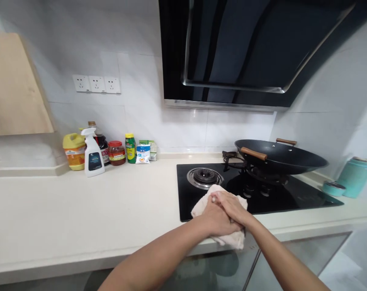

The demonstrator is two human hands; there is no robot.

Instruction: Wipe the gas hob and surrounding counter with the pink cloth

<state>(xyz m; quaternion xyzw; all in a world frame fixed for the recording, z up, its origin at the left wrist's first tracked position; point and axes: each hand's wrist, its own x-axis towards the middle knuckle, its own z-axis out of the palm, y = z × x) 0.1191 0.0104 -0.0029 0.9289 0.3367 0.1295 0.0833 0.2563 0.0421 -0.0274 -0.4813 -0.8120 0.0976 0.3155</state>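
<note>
A pale cloth (234, 241) lies bunched at the front left edge of the black gas stove (186, 202), with a corner hanging over the counter edge. My left hand (221, 220) grips it from above. Across the left hand lies my right hand (232, 206), its fingers closed over the cloth and the left fingers. Some fingertips are hidden where the hands overlap. Just behind the cloth is the bare left burner (205, 177).
A black wok (280, 159) with wooden handles sits on the right burner. Turquoise containers (355, 178) stand at the far right. On the counter at left are a white spray bottle (94, 155), a yellow jug (74, 151), jars and packets. A range hood (232, 48) hangs above.
</note>
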